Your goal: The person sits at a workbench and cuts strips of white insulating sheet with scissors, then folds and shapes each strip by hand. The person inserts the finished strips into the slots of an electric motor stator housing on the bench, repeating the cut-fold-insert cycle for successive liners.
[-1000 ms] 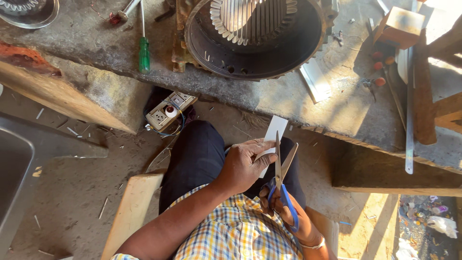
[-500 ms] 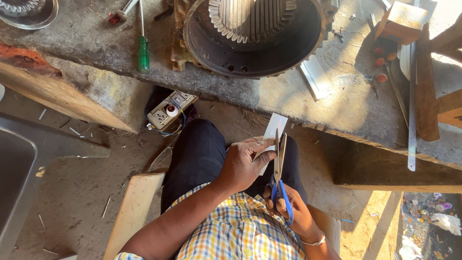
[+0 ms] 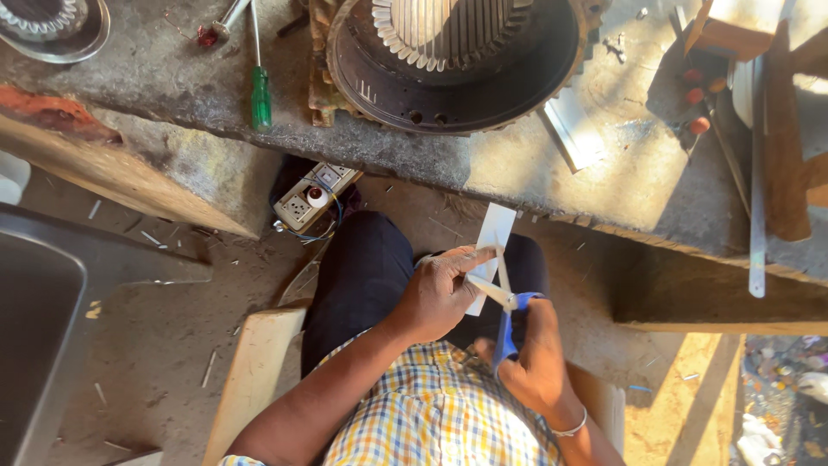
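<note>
Scissors with blue plastic handles [image 3: 505, 321] are closing on a narrow white strip of stiff sheet [image 3: 492, 250], which I am holding above my lap, just below the front edge of the grey stone workbench [image 3: 552, 173]. My left hand [image 3: 440, 293] is pinching the strip between thumb and forefinger, the other fingers curled. My right hand [image 3: 539, 362] is wrapped through the handles, partly closed, with the blades parted around the strip's lower end. In my judgement, a clean cut is calling for a taut strip, blades square to its edge, and fingertips kept clear of the blade line. On the workbench a large round motor stator with copper-slotted core [image 3: 453, 56] is resting; left of it lies a green-handled screwdriver [image 3: 260, 86].
</note>
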`<state>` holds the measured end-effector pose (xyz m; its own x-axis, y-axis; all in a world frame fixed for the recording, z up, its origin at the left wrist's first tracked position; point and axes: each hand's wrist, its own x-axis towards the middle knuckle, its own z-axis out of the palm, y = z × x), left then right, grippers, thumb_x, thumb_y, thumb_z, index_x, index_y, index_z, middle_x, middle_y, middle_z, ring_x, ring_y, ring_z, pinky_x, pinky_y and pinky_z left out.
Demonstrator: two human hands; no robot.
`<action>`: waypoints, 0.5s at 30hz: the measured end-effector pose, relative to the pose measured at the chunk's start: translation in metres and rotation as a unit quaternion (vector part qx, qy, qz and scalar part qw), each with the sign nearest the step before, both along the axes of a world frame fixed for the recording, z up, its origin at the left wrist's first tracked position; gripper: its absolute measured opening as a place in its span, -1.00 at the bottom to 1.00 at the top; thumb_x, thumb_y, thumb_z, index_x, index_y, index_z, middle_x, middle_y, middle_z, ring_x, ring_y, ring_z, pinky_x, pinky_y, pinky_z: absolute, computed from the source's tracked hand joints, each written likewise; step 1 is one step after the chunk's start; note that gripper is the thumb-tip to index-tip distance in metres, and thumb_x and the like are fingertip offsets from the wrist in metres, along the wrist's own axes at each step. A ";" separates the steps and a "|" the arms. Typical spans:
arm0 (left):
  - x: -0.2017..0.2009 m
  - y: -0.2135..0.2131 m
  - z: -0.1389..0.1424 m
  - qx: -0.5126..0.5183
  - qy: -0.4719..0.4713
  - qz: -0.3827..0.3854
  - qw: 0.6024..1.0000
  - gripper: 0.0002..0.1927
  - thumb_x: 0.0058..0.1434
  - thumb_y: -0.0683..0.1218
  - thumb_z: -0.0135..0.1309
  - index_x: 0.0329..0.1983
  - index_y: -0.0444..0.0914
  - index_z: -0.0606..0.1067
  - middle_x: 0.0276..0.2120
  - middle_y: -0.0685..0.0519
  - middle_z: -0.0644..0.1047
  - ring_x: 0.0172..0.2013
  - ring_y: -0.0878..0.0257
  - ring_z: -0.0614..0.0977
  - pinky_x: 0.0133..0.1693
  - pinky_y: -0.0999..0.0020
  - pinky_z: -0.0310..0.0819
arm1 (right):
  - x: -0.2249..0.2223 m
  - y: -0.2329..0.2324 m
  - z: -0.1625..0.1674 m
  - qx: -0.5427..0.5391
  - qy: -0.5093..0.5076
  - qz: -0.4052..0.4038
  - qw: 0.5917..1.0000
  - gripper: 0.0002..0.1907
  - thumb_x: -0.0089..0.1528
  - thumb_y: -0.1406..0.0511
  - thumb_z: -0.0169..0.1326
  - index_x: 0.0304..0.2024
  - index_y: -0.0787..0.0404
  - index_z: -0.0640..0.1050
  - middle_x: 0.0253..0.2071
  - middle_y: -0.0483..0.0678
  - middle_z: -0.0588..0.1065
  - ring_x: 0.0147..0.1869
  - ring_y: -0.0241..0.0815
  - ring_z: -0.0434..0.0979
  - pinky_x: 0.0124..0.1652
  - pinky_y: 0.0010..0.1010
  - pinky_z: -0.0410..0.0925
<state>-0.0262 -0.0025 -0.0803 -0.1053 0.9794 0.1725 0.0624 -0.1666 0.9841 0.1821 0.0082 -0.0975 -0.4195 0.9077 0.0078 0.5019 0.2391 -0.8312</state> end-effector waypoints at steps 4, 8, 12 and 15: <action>0.005 0.008 -0.007 -0.118 -0.029 -0.062 0.991 -0.44 0.18 -0.17 0.20 0.29 -0.22 0.49 0.03 -0.12 0.64 -0.29 0.26 0.60 -0.26 0.38 0.55 | -0.001 0.011 0.004 0.304 -0.141 -0.037 0.942 -0.21 -0.10 0.24 0.42 0.05 0.47 0.36 0.05 0.28 0.34 0.10 0.25 0.32 0.07 0.02 0.28; 0.007 0.013 -0.015 -0.061 -0.037 -0.032 0.997 -0.53 0.20 -0.03 0.29 0.17 -0.28 0.57 0.05 -0.10 0.65 -0.07 0.28 0.71 -0.11 0.40 0.63 | 0.002 0.019 -0.008 0.359 -0.152 -0.052 0.919 -0.27 -0.06 0.30 0.43 0.03 0.45 0.37 0.10 0.27 0.36 0.12 0.27 0.32 0.14 0.11 0.25; 0.005 0.016 -0.022 -0.057 -0.019 -0.028 0.998 -0.54 0.19 0.02 0.32 0.09 -0.29 0.61 0.00 -0.07 0.68 -0.04 0.24 0.72 -0.06 0.36 0.63 | 0.005 0.022 -0.018 0.375 -0.139 -0.083 0.913 -0.32 -0.04 0.33 0.43 0.01 0.44 0.38 0.11 0.31 0.35 0.14 0.30 0.30 0.15 0.13 0.24; 0.004 0.016 -0.023 -0.050 -0.009 -0.025 0.998 -0.58 0.19 0.00 0.32 0.06 -0.29 0.63 -0.01 -0.05 0.68 -0.05 0.23 0.73 -0.06 0.36 0.63 | 0.005 0.024 -0.022 0.371 -0.152 -0.087 0.912 -0.35 -0.05 0.37 0.41 -0.02 0.45 0.38 0.17 0.31 0.40 0.14 0.28 0.29 0.15 0.13 0.23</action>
<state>-0.0220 0.0134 -0.1029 -0.0586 0.9956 0.0729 0.0393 -0.0707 0.9967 0.1868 0.0319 -0.1195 -0.3555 0.7527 0.5541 0.7659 0.5744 -0.2889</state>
